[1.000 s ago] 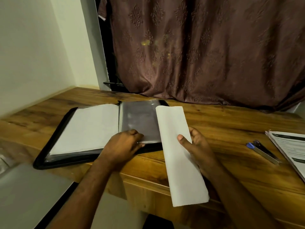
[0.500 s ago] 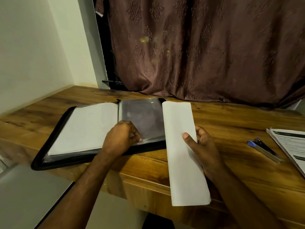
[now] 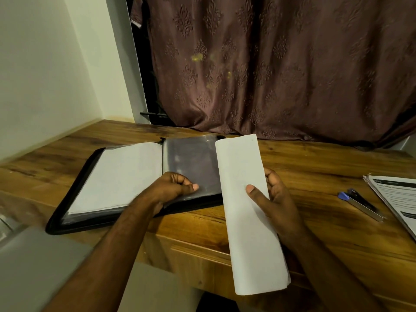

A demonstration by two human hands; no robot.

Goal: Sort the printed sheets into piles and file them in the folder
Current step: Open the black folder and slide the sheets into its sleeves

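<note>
Desk (image 3: 315, 167): wooden | curtain (image 3: 270, 64) behind | left hand (image 3: 171, 188) pinches sleeve (image 3: 191, 158) | right hand (image 3: 272, 199) grips sheets (image 3: 245, 176)

1. The curtain (image 3: 281, 70) is dull brown-mauve, embossed with repeated damask motifs, and carries a few yellowish flecks.
2. The table (image 3: 315, 221) is warm orange-brown wood with dark grain streaks.
3. The folder (image 3: 74, 190) has a black border; its sleeve (image 3: 191, 161) looks shiny grey.
4. The sheets (image 3: 247, 210) are plain white.
5. The stapler (image 3: 360, 204) is silver and black with a blue end.
6. The printouts (image 3: 398, 199) are white with black bands.
7. The wall (image 3: 45, 64) is pale cream.
</note>
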